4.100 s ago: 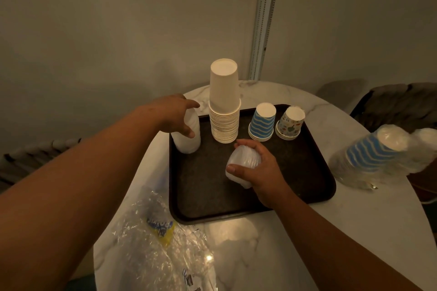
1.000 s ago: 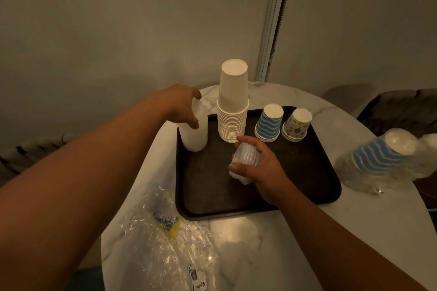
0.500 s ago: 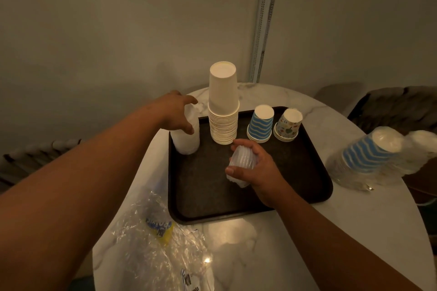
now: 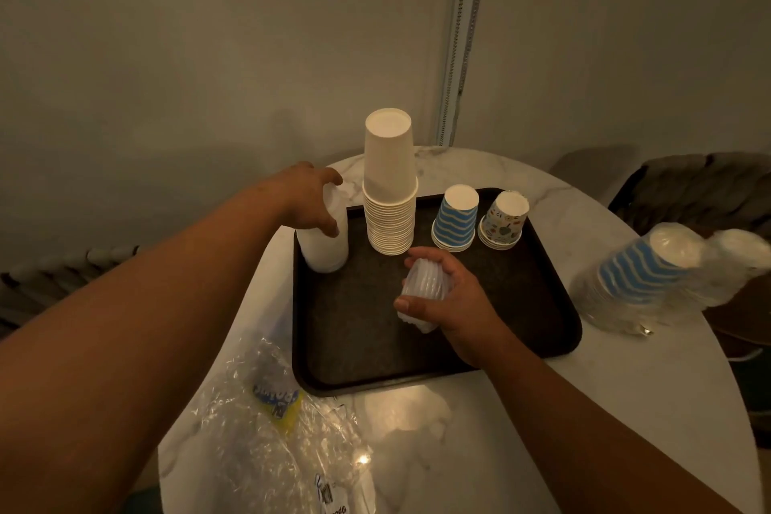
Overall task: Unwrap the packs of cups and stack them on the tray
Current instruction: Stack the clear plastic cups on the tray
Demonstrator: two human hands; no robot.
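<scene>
Head view is showing little changing: left hand (image 4: 311,200) still gripping the translucent stack (image 4: 325,238) on the tray (image 4: 555,305), right hand (image 4: 446,296) still clasping loose clear cups (image 4: 421,292), stacking pending.

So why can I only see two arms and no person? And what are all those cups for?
The camera sits on the person's head and looks down, so you see only their own arms, as they would.

On the marble table lies a dark tray. On it stand a tall stack of plain paper cups, a short blue-striped stack and a short stack with little pictures, all upside down.

The left hand holds the top of a white cup stack at the tray's left edge. The right hand has its grip around a small stack of clear plastic cups over the tray.

An empty crumpled wrapper lies near the front. A wrapped pack of blue-striped cups waits on the right.
</scene>
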